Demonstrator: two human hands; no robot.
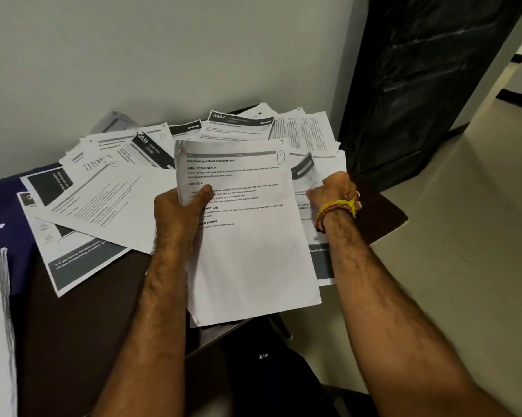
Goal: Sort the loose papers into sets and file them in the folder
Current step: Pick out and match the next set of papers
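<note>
Left hand (180,210): grips a sheet (247,230) by its left edge, thumb curled over the print.
Right hand (329,192): fingers hidden, reaching into papers (109,188) scattered on the desk (82,311) beyond the sheet; grip unclear.

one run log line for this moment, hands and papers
left hand: grips held sheets | right hand: on loose papers, grip unclear | sorting underway | table: papers still spread

- A plain pale wall (163,55) rises directly behind the dark brown table (82,326).
- A black cabinet (419,79) stands right of the table, against that wall.
- Pale tiled floor (464,236) spreads right of the table.
</note>
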